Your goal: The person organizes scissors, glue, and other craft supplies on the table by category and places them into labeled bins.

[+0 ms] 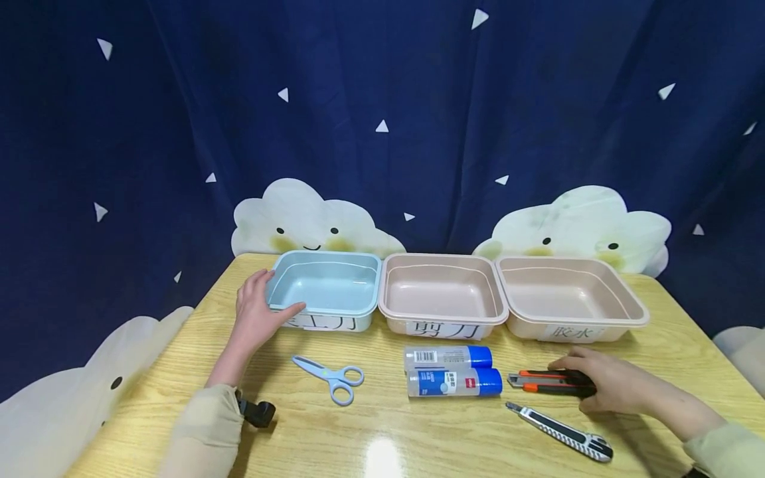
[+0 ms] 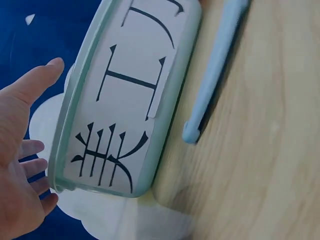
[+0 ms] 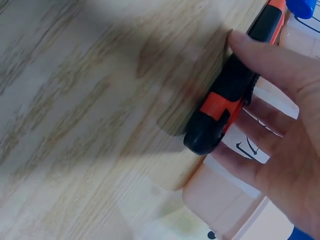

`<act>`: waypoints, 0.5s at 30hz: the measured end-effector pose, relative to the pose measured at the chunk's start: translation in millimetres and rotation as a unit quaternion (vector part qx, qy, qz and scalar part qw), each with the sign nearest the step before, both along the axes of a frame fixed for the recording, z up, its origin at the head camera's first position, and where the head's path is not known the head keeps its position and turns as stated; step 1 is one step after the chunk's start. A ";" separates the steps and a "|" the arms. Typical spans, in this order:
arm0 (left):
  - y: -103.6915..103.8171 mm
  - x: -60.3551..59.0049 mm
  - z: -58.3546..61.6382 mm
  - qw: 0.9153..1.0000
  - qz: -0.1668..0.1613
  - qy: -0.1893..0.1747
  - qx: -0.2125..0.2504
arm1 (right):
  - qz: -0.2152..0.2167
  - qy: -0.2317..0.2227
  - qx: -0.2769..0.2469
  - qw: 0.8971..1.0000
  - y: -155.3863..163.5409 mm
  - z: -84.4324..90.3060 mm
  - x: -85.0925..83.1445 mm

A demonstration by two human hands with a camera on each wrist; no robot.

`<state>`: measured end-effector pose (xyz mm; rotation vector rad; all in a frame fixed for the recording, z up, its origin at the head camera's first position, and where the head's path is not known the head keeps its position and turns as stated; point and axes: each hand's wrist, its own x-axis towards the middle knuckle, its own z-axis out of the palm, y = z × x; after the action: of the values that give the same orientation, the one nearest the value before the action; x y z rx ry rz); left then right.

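Note:
My left hand (image 1: pixel 258 312) is at the left end of a light blue basin (image 1: pixel 375 292), fingers spread by its rim. In the left wrist view the thumb stands off the basin's labelled front; whether the fingertips touch the rim is unclear. My right hand (image 1: pixel 615 382) holds a black and orange utility knife (image 3: pixel 215 107), thumb on one side and fingers on the other. The knife is low over the table or lying on it. Closer to me lies a white and black utility knife (image 1: pixel 562 431). Two glue sticks (image 1: pixel 445 383) with blue caps lie left of the knives.
Blue scissors (image 1: pixel 335 378) lie before the blue basin. Two pinkish-beige basins, a middle one (image 1: pixel 391 312) and a right one (image 1: pixel 633 318), continue the row, each with a paper label in front. A dark blue curtain (image 1: pixel 382 79) hangs behind the wooden table (image 1: pixel 335 438).

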<state>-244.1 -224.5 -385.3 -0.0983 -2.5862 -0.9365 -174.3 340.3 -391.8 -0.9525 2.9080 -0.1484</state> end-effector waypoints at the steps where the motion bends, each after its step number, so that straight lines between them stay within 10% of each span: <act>1: -0.5 -1.0 -1.5 1.000 0.004 -0.009 0.008 | 0.009 0.005 -0.004 1.000 1.6 -0.9 -1.3; 15: -6.6 -4.1 -10.7 0.993 0.010 -0.096 0.061 | 0.085 0.107 -0.029 0.990 4.3 5.0 -11.8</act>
<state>-248.2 -231.0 -395.9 0.0535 -2.6877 -1.1456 -186.1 344.6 -386.8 -1.2956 3.0083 -0.1259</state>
